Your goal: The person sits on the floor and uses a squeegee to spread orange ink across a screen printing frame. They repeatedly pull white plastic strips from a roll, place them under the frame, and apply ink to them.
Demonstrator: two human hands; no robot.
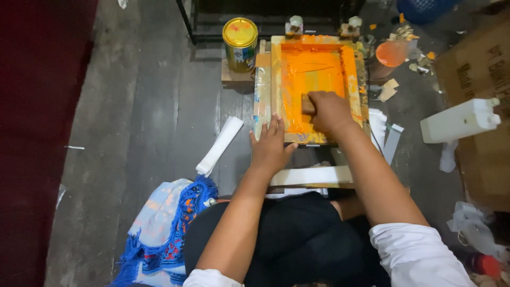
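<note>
A wooden printing screen frame [276, 74] lies on the floor in front of me, its mesh [311, 72] coated in orange ink. My right hand [329, 110] is closed on a squeegee [307, 104] pressed on the mesh near the frame's near edge. My left hand [271, 146] lies flat with fingers spread on the frame's near left corner. A pale strip [311, 175] lies just below the frame, above my lap.
A yellow-lidded tin can [240, 42] stands on a wood block left of the frame. An orange-stained cup [391, 53] and paper scraps lie at the right. A white jug [459, 121] rests on cardboard boxes. A white folded strip [219, 145] and a blue cloth [170, 228] lie at left.
</note>
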